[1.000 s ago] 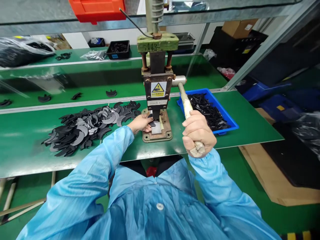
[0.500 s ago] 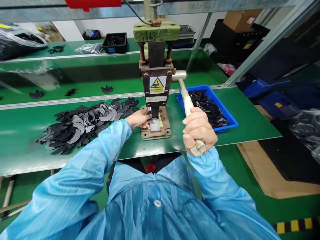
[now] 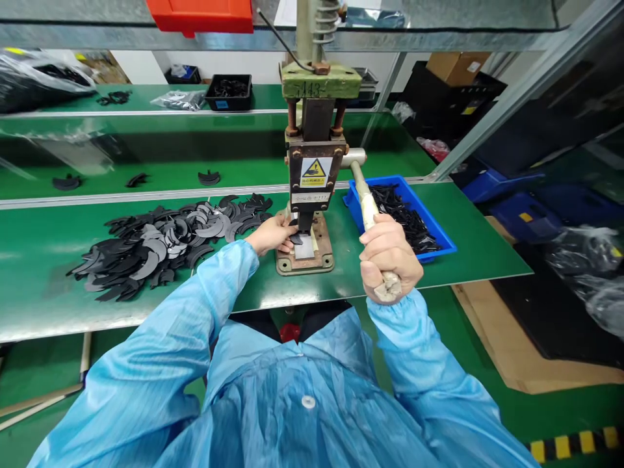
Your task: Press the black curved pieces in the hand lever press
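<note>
My left hand is closed on a small black curved plastic piece at the base of the hand press. The piece lies partly under the press's dark ram, beside a bright metal plate; my fingers hide much of it. My right hand is wrapped round the taped lever on the press's right side, which slants down toward me. Left of the press, a heap of black and grey crescent-shaped pieces spreads over the green bench.
A blue tray of thin black parts stands right of the press. Several loose pieces, one a crescent, lie along the raised green strip behind. A black bin is farther back. Overhead, a metal shelf carries a red bin.
The camera view has tilted up slightly, so the press appears lower and a bit to the right. Both hands keep their holds on the piece and the lever.
</note>
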A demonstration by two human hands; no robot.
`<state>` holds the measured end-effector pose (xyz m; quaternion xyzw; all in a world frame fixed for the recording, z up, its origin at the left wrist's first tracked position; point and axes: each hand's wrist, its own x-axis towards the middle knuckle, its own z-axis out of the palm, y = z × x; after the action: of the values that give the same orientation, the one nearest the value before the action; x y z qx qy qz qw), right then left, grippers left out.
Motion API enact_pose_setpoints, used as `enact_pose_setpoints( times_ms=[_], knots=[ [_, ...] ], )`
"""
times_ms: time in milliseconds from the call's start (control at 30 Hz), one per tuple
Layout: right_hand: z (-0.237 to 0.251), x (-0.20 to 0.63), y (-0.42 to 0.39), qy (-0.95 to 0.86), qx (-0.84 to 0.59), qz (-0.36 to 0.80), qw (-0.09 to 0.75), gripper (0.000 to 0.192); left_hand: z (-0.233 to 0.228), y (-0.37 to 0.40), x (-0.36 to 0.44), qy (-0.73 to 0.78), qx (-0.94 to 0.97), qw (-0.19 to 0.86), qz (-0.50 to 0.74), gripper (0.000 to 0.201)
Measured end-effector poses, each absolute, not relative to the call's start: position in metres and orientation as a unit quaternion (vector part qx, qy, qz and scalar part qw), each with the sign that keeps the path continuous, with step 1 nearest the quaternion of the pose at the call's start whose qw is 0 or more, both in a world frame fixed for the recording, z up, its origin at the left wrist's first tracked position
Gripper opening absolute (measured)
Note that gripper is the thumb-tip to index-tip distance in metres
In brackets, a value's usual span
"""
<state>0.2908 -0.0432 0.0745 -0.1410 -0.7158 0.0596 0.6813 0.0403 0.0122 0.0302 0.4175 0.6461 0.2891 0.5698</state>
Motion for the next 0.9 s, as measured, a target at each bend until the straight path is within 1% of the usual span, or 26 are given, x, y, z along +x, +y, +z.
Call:
enact_pose_setpoints(
  times_ms=[100,333,433,567,767,900],
  knots=[
    [0.074,0.290,-0.043,-0.715,-0.141,0.062,0.682,0.028,0.034,0.016,0.045,0.652,0.431,0.552,0.292,0.024],
    [0.072,0.293,-0.042,-0.720,-0.146,0.056,0.676,0.025,0.037,0.027,0.047,0.634,0.473,0.542,0.284,0.035],
    [0.073,0.294,-0.040,-0.724,-0.129,0.055,0.676,0.021,0.032,0.025,0.042,0.628,0.486,0.539,0.280,0.032],
    [0.073,0.293,-0.041,-0.723,-0.127,0.062,0.676,0.022,0.027,0.018,0.040,0.635,0.464,0.549,0.285,0.024],
    [0.072,0.293,-0.043,-0.718,-0.138,0.070,0.679,0.025,0.030,0.015,0.044,0.644,0.436,0.565,0.274,0.019],
    [0.073,0.294,-0.043,-0.720,-0.141,0.068,0.676,0.025,0.027,0.013,0.039,0.636,0.415,0.583,0.291,0.025]
  ],
)
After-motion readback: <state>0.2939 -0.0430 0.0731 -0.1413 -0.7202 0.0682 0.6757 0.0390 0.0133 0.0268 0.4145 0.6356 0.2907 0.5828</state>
